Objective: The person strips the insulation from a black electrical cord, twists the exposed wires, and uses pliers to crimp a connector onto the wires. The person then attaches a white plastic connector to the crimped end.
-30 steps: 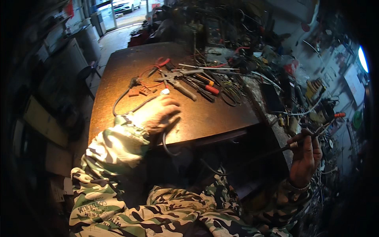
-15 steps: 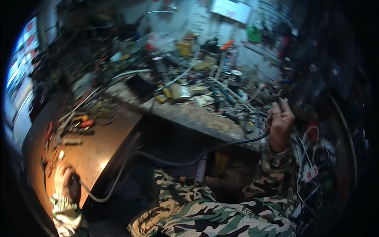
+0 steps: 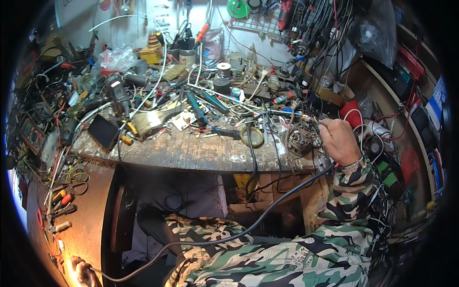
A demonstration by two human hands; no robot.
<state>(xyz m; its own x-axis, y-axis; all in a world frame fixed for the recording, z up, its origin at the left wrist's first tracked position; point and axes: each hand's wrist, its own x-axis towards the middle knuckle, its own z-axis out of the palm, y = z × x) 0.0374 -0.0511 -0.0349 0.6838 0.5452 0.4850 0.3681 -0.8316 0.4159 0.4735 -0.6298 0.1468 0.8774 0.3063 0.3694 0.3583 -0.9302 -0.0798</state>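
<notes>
Dark sheathed cable, smooth and fairly thick, runs in a long sagging curve from low at the left, across the camouflage-clad lap, up to the right; it looks blue-black there and browner in the warm light. The left hand is curled around its lower end. The right hand, fingers bent, is at the workbench's right end, the cable meeting its underside; whether it grips cannot be told. Bench and brown table meet at a corner, their edges bounding open space above the lap. Dark lettering marks the camouflage jacket.
</notes>
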